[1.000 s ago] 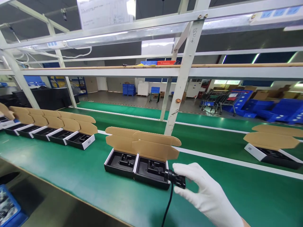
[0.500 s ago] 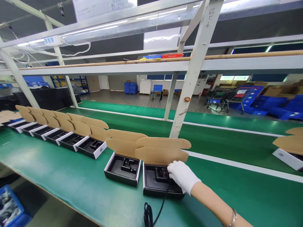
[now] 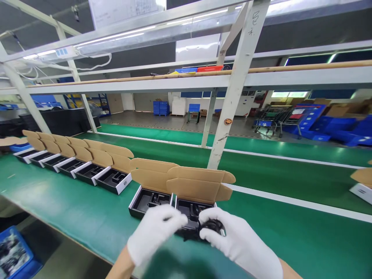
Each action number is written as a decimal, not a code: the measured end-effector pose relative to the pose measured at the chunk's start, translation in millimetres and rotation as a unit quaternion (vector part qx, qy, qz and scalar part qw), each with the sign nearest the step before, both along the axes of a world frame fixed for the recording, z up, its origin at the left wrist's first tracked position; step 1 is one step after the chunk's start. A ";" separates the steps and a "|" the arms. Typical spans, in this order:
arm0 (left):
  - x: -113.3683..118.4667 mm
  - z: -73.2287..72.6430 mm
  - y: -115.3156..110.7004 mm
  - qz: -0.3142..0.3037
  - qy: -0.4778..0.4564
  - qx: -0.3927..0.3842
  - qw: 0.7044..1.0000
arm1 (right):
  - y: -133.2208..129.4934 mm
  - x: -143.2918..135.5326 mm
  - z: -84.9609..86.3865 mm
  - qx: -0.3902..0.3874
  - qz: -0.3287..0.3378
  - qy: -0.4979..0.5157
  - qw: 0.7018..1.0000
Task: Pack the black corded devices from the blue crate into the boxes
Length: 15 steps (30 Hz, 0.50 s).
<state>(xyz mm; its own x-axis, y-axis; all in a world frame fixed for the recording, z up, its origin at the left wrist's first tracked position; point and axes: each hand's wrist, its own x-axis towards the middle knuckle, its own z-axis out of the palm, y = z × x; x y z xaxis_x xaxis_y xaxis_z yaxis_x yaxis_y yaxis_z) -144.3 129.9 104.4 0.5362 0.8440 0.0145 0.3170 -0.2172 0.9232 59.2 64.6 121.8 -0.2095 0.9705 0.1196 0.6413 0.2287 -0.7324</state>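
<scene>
In the head view my right hand (image 3: 235, 240), white-gloved, is closed round a coiled black cable (image 3: 214, 225) above the front right part of an open box (image 3: 182, 206). The box has a black insert, and its brown cardboard lid (image 3: 199, 185) stands up behind it. A small dark item sits in the insert, partly hidden by my fingers. My left hand (image 3: 158, 230), gloved too and slightly blurred, hovers at the box's left front with thumb and fingers drawn together. Whatever it may pinch is hidden. It partly covers a second open box (image 3: 136, 211) to the left.
A row of open boxes (image 3: 113, 182) runs along the green bench (image 3: 72, 205) to the left. Another box (image 3: 362, 193) stands at the far right. A white post (image 3: 223, 143) rises behind the lids. Below the bench edge is a blue bin (image 3: 31, 265).
My left hand has come into view. My right hand, earlier inside the box, now grips the cable, whose coil has moved from the bench up over the box.
</scene>
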 end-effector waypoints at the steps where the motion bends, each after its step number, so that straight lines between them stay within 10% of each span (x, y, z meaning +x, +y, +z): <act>1: 6.7 0.2 8.8 0.024 0.007 0.021 0.999 | 2.5 3.5 -0.1 -0.029 -0.005 0.022 0.999; 5: 37.6 -3.7 29.2 -0.065 0.003 -0.045 0.997 | 11.8 13.0 -9.3 -0.062 -0.001 0.061 0.996; 9: 54.4 2.2 30.7 -0.246 0.024 -0.124 0.961 | 17.7 23.2 -30.3 0.088 -0.060 -0.040 0.993; 15: 55.1 -7.4 66.4 -0.289 0.234 0.003 0.928 | 27.5 29.7 -48.0 0.057 -0.090 -0.354 0.929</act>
